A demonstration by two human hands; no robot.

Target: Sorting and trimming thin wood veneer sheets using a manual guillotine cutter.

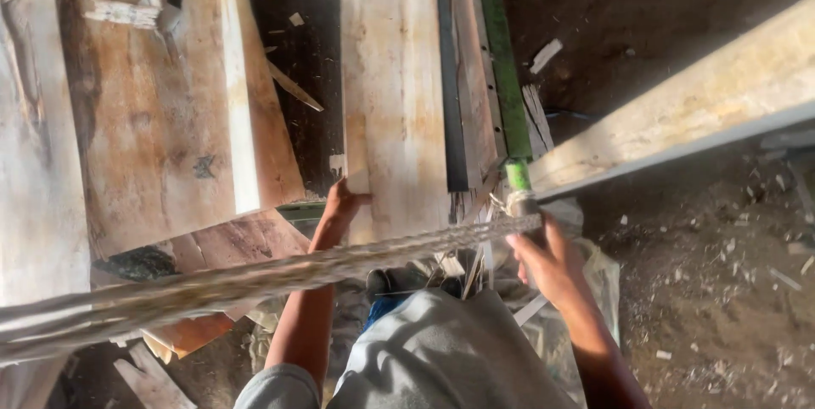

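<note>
A thick frayed rope (pixel 255 277) runs from the lower left up to a green pole (pixel 501 61), where it is wrapped around the pole's lower end. My right hand (pixel 548 265) grips the rope beside that wrapping. My left hand (pixel 341 205) reaches forward and holds the near edge of a pale upright plank (pixel 395 95). Below the hands I see my grey shirt and a shoe.
Worn wooden boards (pixel 161 103) lie at the left, with a dark gap (pixel 301 61) beside the plank. A long pale beam (pixel 705 95) slants across the right. Dirt ground with wood chips (pixel 722 290) lies below right. A crumpled sack (pixel 594 282) sits near my right hand.
</note>
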